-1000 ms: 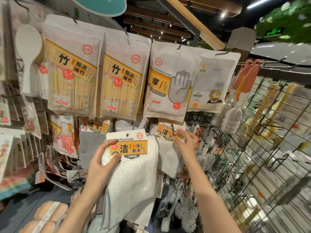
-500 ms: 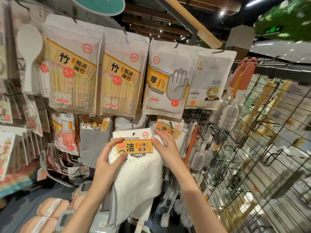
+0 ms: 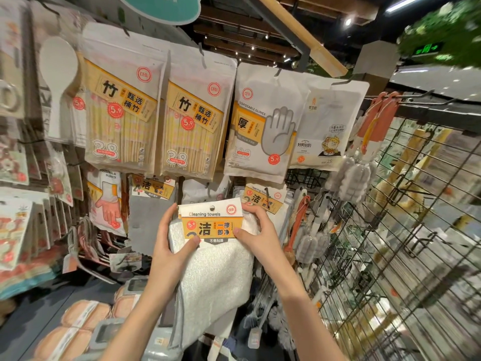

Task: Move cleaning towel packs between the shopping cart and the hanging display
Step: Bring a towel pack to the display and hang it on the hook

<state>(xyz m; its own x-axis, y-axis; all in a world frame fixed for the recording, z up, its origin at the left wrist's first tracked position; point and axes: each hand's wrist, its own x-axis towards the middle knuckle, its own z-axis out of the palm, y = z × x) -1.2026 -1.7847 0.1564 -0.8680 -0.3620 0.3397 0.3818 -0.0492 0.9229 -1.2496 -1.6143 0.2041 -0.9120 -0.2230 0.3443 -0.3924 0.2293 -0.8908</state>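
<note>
I hold a white cleaning towel pack (image 3: 216,267) with an orange and white header card up in front of the hanging display. My left hand (image 3: 170,246) grips its left side, thumb on the card's lower left corner. My right hand (image 3: 256,234) pinches the card's right edge, thumb in front and fingers behind. Another cleaning towel pack (image 3: 264,200) hangs on the display just behind and to the right of the held one. The shopping cart is out of view.
Bamboo stick packs (image 3: 122,110) and a disposable gloves pack (image 3: 263,126) hang above. A grey cloth pack (image 3: 149,217) hangs to the left, bottle brushes (image 3: 307,243) to the right. A black wire grid rack (image 3: 406,243) fills the right side. Sponges (image 3: 78,327) lie low at the left.
My right hand left the hanging pack on the display, came left and took hold of the held pack's card. The pack now sits a little higher and squarer to the display.
</note>
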